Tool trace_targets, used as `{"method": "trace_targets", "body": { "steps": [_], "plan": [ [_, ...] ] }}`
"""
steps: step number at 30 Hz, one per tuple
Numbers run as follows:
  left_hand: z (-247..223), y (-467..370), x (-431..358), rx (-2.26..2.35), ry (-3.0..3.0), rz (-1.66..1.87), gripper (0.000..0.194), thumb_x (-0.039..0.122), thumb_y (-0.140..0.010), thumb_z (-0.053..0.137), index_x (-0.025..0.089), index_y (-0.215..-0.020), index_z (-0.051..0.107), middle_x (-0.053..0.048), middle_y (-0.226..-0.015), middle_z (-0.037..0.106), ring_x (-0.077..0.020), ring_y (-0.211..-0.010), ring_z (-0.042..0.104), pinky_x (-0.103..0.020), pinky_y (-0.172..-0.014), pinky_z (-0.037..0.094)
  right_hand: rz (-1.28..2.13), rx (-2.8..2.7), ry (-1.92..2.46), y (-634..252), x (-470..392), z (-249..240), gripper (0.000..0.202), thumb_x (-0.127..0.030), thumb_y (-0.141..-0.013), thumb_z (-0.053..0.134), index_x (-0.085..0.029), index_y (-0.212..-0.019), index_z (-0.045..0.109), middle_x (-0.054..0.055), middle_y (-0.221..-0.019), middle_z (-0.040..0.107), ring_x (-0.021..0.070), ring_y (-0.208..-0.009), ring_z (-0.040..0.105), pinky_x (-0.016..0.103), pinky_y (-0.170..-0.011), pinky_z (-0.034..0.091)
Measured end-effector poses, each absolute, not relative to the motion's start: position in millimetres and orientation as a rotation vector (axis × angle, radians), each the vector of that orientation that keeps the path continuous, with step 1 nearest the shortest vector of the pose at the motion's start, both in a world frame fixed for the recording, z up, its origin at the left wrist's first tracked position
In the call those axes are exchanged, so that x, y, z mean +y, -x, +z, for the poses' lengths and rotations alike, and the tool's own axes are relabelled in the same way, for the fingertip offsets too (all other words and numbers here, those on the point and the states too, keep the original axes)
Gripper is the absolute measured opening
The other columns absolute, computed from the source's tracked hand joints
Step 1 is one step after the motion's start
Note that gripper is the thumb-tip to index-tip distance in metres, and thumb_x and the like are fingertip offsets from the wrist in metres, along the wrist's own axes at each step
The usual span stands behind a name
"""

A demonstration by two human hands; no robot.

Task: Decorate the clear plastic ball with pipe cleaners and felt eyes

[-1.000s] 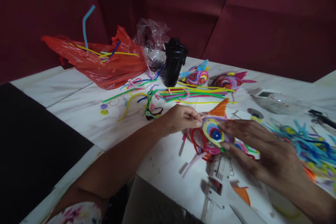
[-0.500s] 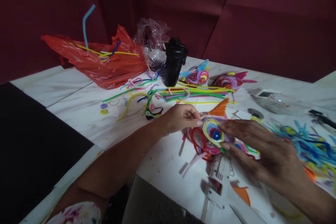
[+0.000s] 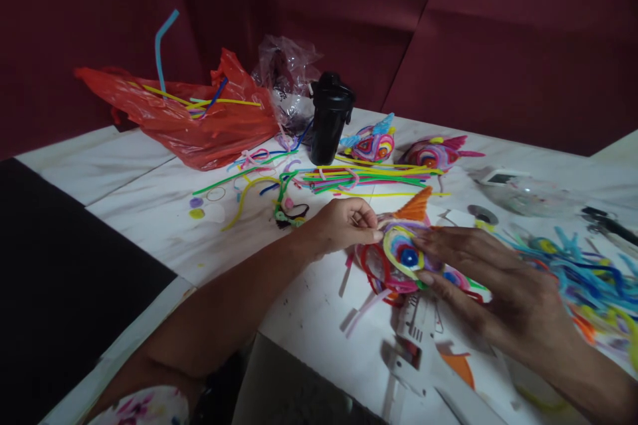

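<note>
A colourful pipe-cleaner fish with a blue bead eye and an orange fin on top lies on the table between my hands. My left hand pinches at its upper left edge, thumb and forefinger pressed together; whether they grip a single strand there I cannot make out. From the other side my right hand holds the fish, fingers on top and thumb below the eye. Red and pink loops hang at the fish's lower left. Just under it lies a white hot glue gun, its nozzle end by the fish.
Behind my hands lies a bundle of pipe cleaners. Farther back are a black tumbler, a red plastic bag, a clear bag and two more pipe-cleaner fish. Blue pipe-cleaner pieces pile up at right, near black-handled scissors.
The whole view has shifted very slightly. Both hands keep their places on the fish, and nothing has been taken up or let go.
</note>
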State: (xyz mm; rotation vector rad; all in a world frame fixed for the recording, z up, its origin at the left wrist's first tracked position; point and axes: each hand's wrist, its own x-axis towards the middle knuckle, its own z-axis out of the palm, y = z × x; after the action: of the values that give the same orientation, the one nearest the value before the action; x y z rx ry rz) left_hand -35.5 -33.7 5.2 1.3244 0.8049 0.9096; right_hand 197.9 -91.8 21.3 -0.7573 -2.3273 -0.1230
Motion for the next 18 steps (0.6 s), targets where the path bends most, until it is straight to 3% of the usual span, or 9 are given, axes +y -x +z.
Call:
{"method": "trace_targets", "body": {
  "steps": [7,18],
  "plan": [
    [3.9,39.3,-30.7,0.718,-1.304,0.864,0.023,0.019,-0.063,0.080,0.014,-0.074,0.060,0.002,-0.069,0.060,-0.0086,-0.066,0.055,-0.024,-0.068,0.041,-0.172,-2.334,0.779,-202.0,-93.3,20.0,0.027,-0.020,-0.093,0.062,-0.019,-0.119,0.063,0.011,-0.112,0.071,0.0201,-0.108,0.064,0.034,-0.091,0.054],
    [4.3,36.2,-34.5,0.747,-1.327,0.900,0.021,0.013,-0.061,0.077,0.015,-0.070,0.058,0.004,-0.065,0.055,-0.0075,-0.063,0.049,-0.023,-0.063,0.037,-0.126,-2.339,0.777,-200.4,-93.6,20.7,0.030,-0.016,-0.091,0.064,-0.021,-0.120,0.063,0.010,-0.113,0.070,0.0203,-0.110,0.063,0.035,-0.093,0.052]
  ]
}}
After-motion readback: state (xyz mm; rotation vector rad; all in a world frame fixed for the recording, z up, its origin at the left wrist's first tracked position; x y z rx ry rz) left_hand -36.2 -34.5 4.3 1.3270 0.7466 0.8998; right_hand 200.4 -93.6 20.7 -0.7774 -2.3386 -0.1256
